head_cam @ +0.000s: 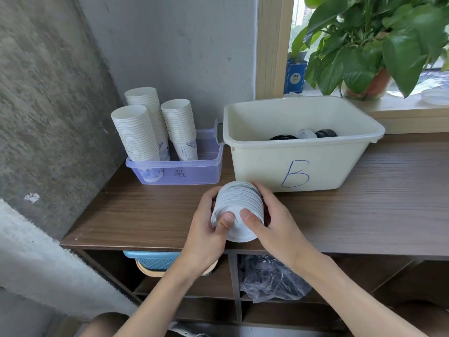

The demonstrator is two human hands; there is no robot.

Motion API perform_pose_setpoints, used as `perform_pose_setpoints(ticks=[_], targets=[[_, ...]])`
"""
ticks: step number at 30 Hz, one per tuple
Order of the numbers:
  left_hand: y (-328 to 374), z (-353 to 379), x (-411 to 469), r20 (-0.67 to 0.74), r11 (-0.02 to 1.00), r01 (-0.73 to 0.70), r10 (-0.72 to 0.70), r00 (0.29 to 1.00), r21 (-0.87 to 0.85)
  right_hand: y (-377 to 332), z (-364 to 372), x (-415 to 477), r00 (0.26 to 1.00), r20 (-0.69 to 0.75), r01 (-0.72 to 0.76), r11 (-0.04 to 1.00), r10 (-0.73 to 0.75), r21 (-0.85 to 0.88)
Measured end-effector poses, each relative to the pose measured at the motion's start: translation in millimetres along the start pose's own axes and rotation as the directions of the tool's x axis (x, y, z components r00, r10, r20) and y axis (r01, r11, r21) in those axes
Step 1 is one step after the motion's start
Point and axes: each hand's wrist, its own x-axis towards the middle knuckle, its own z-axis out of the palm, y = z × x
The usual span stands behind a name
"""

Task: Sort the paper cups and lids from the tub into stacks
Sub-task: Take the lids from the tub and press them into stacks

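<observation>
Both hands are low and centre in my view, over the dark brown wooden worktop (136,215). Between them is a nested stack of white paper cups (239,205), tipped on its side, flat base facing me and rims pointing away toward the tub. The left hand (206,234) grips the stack from the left, fingers (206,198) curled round its far side and thumb pressed on the base. The right hand (277,224) holds it the same way from the right, its thumb on the base just beside the other thumb. Whether the stack touches the worktop, I can't tell from here.

Right behind it stands the cream rectangular plastic tub (315,164), with a blue letter B hand-drawn on its front wall. Down inside I make out black round lids (283,137) and something pale beside them, too small to call.

Just left of the tub is a translucent purple plastic tray (194,173) holding three upright stacks of white paper cups (138,132), some bottom cups showing blue print.

On the window ledge at back right I see a leafy green plant (359,62) and a blue box (295,74). Under the worktop, a shelf holds a blue basket (153,260) and a crumpled clear plastic bag (269,278).
</observation>
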Motion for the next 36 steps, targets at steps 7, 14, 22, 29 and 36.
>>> perform_pose_setpoints(ticks=[7,14,22,29,36], targets=[[4,-3,2,0.104,0.997,-0.001,-0.008,0.994,0.084,-3,-4,-2,0.999,-0.048,0.024,1.000,-0.025,-0.014],[4,2,3,0.058,0.992,-0.059,0.053,0.997,0.110,5,-1,-3,0.998,-0.032,0.046,0.995,-0.049,-0.085],[3,6,2,0.017,0.986,-0.090,0.088,0.996,0.141,5,-1,-3,0.995,-0.046,0.086,0.990,-0.092,-0.114],[6,4,4,0.074,0.987,-0.060,0.049,0.996,0.148,6,0,0,0.989,-0.076,0.115,0.982,-0.127,-0.150],[3,-2,5,0.070,0.985,-0.098,0.089,0.994,0.144,7,0,2,0.996,-0.037,0.073,0.989,-0.079,-0.127]])
